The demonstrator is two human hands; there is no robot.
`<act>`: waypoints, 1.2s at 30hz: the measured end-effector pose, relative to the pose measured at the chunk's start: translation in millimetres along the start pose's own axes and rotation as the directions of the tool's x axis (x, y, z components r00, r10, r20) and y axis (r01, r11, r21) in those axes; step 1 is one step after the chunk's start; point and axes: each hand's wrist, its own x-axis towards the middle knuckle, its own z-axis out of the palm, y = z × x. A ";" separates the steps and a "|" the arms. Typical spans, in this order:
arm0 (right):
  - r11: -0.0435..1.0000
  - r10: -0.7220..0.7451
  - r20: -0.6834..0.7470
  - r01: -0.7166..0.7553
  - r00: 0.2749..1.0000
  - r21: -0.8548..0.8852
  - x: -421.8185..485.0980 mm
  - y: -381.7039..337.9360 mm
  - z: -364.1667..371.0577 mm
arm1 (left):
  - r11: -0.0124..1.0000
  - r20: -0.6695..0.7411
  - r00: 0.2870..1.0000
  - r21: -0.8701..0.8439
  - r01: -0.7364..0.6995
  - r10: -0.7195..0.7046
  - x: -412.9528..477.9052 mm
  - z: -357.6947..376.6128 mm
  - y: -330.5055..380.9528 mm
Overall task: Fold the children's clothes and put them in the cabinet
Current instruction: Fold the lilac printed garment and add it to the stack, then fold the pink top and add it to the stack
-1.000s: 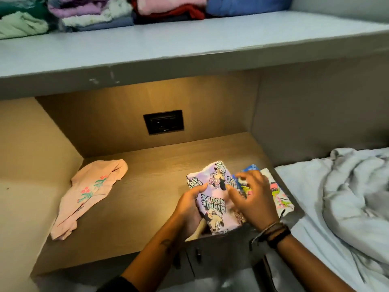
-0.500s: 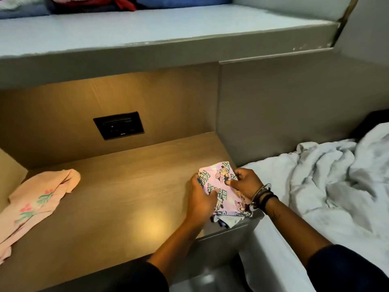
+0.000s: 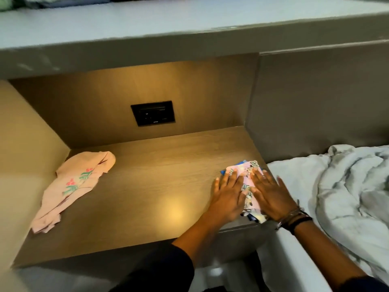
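Observation:
A folded pink cartoon-print garment (image 3: pixel 246 171) lies at the right end of the wooden shelf (image 3: pixel 151 178), on top of other folded pieces whose blue edge shows beneath. My left hand (image 3: pixel 228 196) lies flat on its left side, fingers spread. My right hand (image 3: pixel 270 193) presses flat on its right side, bracelets at the wrist. Neither hand grips the cloth. An unfolded peach garment with a flower print (image 3: pixel 73 186) lies at the shelf's left end, far from both hands.
A grey upper shelf (image 3: pixel 189 24) overhangs the niche, with folded clothes (image 3: pixel 52 1) barely visible at the top edge. A black socket plate (image 3: pixel 153 113) sits in the back panel. A rumpled white blanket (image 3: pixel 347 186) covers the bed on the right.
Both hands have gone from pinching and folding the cartoon-print garment to lying flat on top of it. The view has swung back left, showing the peach garment fully.

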 end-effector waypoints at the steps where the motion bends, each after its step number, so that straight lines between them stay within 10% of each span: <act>1: 0.998 0.013 0.010 -0.013 1.000 -0.068 0.0 -4.1 -4.8 | 0.999 -0.016 1.000 -0.041 0.003 -0.004 -7.2 -7.5 -6.7; 7: 0.996 -0.077 -0.291 0.058 0.954 -0.073 15.9 -97.8 -42.7 | 0.976 -0.336 0.916 -0.063 0.208 -0.217 -90.4 -93.1 -123.2; 14: 0.868 -0.489 -0.127 0.496 0.863 0.030 84.4 -333.0 -15.6 | 0.618 -0.372 0.608 0.108 0.779 -0.702 -209.6 -193.6 -293.3; 20: 0.798 -0.601 -0.059 0.595 0.797 -0.094 134.6 -484.1 37.2 | 0.648 -0.357 0.710 0.295 0.702 -0.607 -268.7 -182.8 -345.7; 28: 0.827 -0.562 -0.183 0.552 0.807 -0.107 158.9 -499.7 43.8 | 0.683 -0.413 0.701 0.221 0.697 -0.582 -270.0 -186.9 -364.6; 36: 0.599 -0.435 -0.368 0.569 0.822 0.563 112.4 -393.3 -69.8 | 0.790 -0.430 0.707 -0.532 0.304 -0.562 -244.2 -251.2 -300.6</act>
